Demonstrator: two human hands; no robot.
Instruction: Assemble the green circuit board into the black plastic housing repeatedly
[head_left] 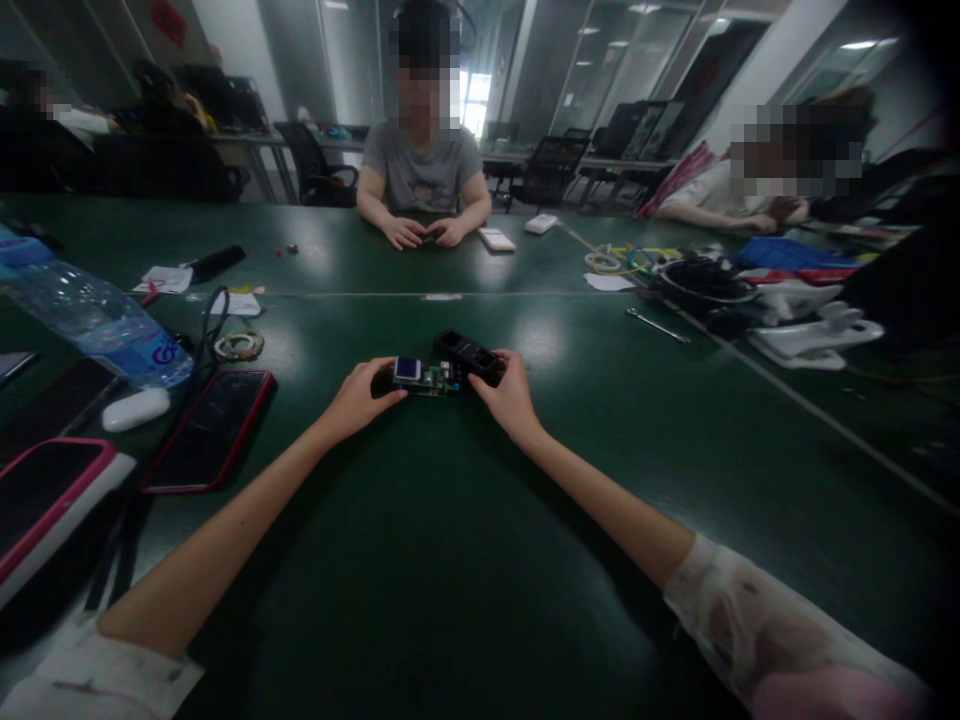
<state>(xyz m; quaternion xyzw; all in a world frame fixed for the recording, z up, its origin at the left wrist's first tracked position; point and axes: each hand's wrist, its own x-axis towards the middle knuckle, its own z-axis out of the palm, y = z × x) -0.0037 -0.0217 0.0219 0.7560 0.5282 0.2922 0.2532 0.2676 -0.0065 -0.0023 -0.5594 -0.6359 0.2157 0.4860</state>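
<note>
My left hand point(365, 398) grips the left end of a small green circuit board point(433, 380) between thumb and fingers. A little square screen point(408, 369) sits on the board's left part. In my right hand point(508, 397) is the right end of a black rectangular plastic casing point(466, 352), held between thumb and fingers. The casing lies slanted behind the board and to its right, and the two look very close together. Whether they touch I cannot tell. Both are at or just above the green tabletop point(450, 560).
Left of my arm lie a red-edged phone point(214, 432), a white earphone case point(136, 410), a pink-edged phone point(52, 490) and a water bottle point(97, 315). At right are a wrench point(657, 325) and tangled cables point(701, 280). A person point(424, 170) sits opposite, another point(750, 190) at right.
</note>
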